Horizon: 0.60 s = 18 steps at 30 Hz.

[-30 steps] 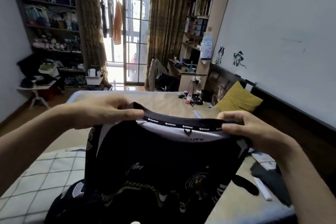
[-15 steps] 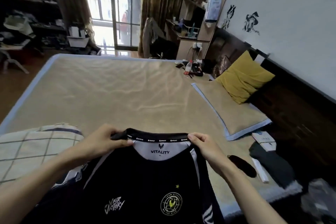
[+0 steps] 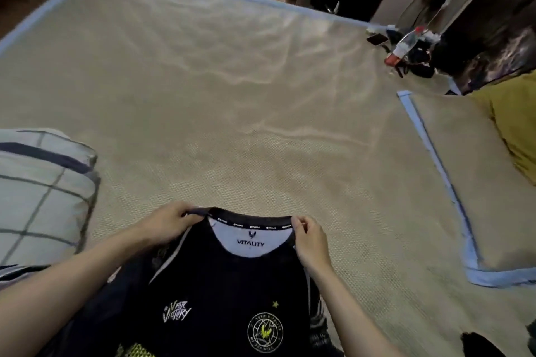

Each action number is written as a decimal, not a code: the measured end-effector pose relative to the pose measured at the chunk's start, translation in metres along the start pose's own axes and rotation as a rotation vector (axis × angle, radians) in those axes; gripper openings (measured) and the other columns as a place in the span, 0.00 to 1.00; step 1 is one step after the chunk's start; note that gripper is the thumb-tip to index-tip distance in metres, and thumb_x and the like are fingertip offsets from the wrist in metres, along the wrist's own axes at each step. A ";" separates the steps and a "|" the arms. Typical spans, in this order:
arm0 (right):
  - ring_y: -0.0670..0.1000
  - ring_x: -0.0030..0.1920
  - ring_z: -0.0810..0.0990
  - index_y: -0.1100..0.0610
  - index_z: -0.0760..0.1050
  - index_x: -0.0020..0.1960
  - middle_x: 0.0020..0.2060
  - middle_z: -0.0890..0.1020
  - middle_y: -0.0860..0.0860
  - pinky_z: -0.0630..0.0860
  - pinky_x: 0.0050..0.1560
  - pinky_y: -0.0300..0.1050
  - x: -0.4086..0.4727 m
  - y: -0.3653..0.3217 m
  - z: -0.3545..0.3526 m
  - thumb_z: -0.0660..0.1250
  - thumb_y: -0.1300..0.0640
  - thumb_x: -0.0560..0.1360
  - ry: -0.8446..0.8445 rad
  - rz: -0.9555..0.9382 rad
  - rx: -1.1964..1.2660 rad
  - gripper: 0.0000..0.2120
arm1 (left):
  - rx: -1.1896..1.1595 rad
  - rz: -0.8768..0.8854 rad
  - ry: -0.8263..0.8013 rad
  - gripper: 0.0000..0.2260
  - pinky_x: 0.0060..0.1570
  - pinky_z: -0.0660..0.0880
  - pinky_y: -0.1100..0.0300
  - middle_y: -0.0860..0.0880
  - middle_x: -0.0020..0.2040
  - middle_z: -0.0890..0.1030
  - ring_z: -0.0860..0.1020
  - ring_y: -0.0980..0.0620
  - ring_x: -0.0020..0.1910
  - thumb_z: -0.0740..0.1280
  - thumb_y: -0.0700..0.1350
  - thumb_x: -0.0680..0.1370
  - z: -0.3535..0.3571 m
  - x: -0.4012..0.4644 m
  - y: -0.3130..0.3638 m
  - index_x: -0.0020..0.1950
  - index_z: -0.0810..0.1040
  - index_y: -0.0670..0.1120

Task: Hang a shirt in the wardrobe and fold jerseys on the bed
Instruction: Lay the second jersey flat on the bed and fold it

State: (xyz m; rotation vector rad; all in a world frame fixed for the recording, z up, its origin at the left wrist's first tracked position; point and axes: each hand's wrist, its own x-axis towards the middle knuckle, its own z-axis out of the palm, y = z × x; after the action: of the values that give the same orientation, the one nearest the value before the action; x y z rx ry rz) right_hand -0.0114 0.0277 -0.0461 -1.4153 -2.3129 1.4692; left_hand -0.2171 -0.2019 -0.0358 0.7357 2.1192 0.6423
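Observation:
A black jersey (image 3: pixel 220 284) with a white inner neck panel reading VITALITY and yellow crests lies front up at the near edge of the bed (image 3: pixel 232 95). My left hand (image 3: pixel 166 224) grips the left end of its collar. My right hand (image 3: pixel 310 243) pinches the right end of the collar. The collar is stretched between both hands, low over the beige woven mat. The jersey's lower part runs out of view at the bottom.
A folded checked quilt (image 3: pixel 40 194) lies at the left. A mat-covered pillow (image 3: pixel 470 182) and a yellow cushion (image 3: pixel 516 124) sit at the right. A plastic bottle (image 3: pixel 404 45), a phone and dark clutter occupy the bed's far right corner. A dark object (image 3: pixel 481 345) lies bottom right.
The jersey has come down from chest height to the bed's near edge, my hands still on its collar. My view has tilted down onto the mat.

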 end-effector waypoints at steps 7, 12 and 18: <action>0.51 0.36 0.73 0.57 0.71 0.35 0.32 0.77 0.51 0.64 0.37 0.50 0.138 0.010 0.060 0.58 0.55 0.84 0.006 -0.055 -0.124 0.19 | 0.035 -0.106 0.185 0.12 0.52 0.71 0.57 0.50 0.54 0.84 0.80 0.48 0.57 0.63 0.52 0.83 0.004 0.116 -0.034 0.58 0.83 0.51; 0.49 0.31 0.66 0.58 0.68 0.33 0.29 0.70 0.52 0.61 0.31 0.44 0.222 -0.009 0.081 0.60 0.56 0.83 -0.019 -0.131 -0.128 0.20 | 0.078 -0.088 0.307 0.12 0.47 0.67 0.57 0.51 0.47 0.81 0.78 0.48 0.52 0.62 0.52 0.83 -0.022 0.185 -0.056 0.55 0.83 0.50; 0.47 0.31 0.77 0.67 0.82 0.38 0.32 0.82 0.52 0.74 0.36 0.40 0.280 -0.015 0.089 0.74 0.45 0.74 -0.088 0.080 0.146 0.23 | 0.204 -0.064 0.310 0.15 0.44 0.66 0.55 0.46 0.44 0.79 0.76 0.45 0.47 0.59 0.51 0.84 -0.043 0.243 -0.070 0.46 0.76 0.42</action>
State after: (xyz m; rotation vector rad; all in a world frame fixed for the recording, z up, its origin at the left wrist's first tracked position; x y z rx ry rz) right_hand -0.2252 0.1649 -0.1937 -1.4477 -2.1675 1.7168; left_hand -0.3983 -0.0935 -0.1811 0.7106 2.5111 0.5372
